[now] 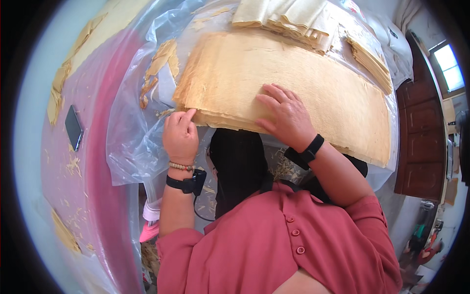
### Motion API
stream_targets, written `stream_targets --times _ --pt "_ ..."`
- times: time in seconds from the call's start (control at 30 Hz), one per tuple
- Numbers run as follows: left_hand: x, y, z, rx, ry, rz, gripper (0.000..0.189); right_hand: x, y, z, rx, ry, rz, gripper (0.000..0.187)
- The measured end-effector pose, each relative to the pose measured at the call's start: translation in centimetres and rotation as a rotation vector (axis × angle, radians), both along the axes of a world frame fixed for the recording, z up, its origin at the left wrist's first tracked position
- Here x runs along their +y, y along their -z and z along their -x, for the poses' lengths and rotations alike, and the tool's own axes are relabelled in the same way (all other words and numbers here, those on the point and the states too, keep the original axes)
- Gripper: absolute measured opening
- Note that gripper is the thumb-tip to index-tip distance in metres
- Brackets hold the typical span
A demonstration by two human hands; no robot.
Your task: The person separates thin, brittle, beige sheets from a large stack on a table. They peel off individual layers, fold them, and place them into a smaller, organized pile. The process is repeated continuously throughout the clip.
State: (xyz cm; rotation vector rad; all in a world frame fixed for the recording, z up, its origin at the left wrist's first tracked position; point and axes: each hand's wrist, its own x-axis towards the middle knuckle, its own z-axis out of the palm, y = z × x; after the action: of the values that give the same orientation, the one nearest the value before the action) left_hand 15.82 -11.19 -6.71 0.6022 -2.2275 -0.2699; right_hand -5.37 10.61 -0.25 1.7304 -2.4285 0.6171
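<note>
A broad stack of thin tan sheets (293, 77), like tofu skin or wood veneer, lies across the surface in front of me. My left hand (180, 136) is at its near left corner, the index finger and thumb at the layered edge; whether they pinch a sheet cannot be made out. Flat on the top sheet, near the front edge, rests my right hand (284, 110) with fingers spread. Folded cream sheets (293, 16) overlap the stack's far edge. To the right is a narrower pile of folded sheets (371, 64).
Clear plastic sheeting (128, 154) covers the work surface and hangs down at the left. Torn sheet scraps (161, 60) lie left of the stack. A smartphone (74, 128) rests on the pink-covered surface (73, 183) among crumbs. Dark wooden cabinets (418, 136) stand at the right.
</note>
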Motion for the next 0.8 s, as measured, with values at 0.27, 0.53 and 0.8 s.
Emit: stream_targets --times 0.27,0.53,0.8 --pt "-0.3 0.0 0.5 0.071 -0.085 -0.13 0.027 -3.0 -0.1 -1.0 -0.099 -0.083 0.063 0.04" --pt "-3.3 -0.1 1.1 0.2 0.015 -0.775 0.02 -6.3 0.1 -3.6 -0.125 -0.149 0.096 0.037" --pt "-5.0 -2.7 1.6 0.138 0.068 -1.333 0.021 -6.8 0.5 -3.8 -0.102 -0.135 0.093 0.037"
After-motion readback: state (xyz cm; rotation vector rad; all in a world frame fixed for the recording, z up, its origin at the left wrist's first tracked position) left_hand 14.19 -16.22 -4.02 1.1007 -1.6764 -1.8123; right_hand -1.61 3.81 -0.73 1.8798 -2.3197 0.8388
